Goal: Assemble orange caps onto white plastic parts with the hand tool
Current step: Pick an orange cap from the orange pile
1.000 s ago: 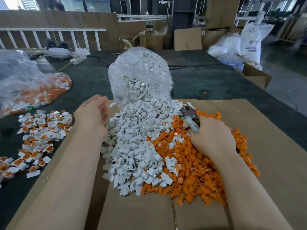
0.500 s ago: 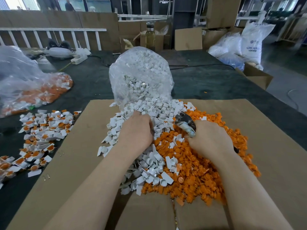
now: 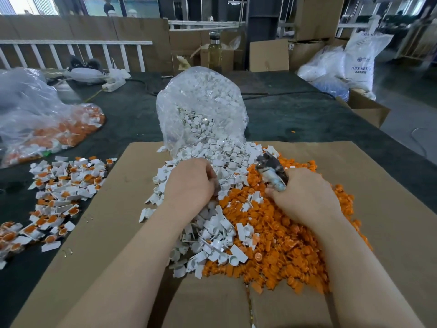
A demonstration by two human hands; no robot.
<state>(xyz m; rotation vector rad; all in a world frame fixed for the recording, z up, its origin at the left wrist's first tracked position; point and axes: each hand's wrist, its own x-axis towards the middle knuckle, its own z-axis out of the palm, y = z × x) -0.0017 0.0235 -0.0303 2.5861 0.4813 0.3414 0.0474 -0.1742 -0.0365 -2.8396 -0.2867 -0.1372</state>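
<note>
My right hand (image 3: 305, 197) is curled around the hand tool (image 3: 272, 171), whose worn metal head sticks out up-left over the seam where the orange caps (image 3: 283, 240) meet the white plastic parts (image 3: 212, 233). My left hand (image 3: 191, 183) sits knuckles-up on the white pile with fingers curled down into it; I can't tell if they've actually got hold of a part. Both piles lie on a flat cardboard sheet (image 3: 378, 209), white toward its middle-left, orange right of that and running toward its near edge. The white pile spills out of a clear plastic bag (image 3: 201, 107) standing at the sheet's far edge. Off the sheet's left edge, on the dark table (image 3: 307, 114), lies a spread of assembled pieces (image 3: 61, 185), white with orange caps fitted. Farther left, a second clear bag (image 3: 47, 121) holds orange-and-white pieces. At the table's far edge: a bottle (image 3: 214, 53) and a white power strip (image 3: 113, 84). Beyond the right edge: an open cardboard box (image 3: 369, 110) and white sacks (image 3: 359, 60).
</note>
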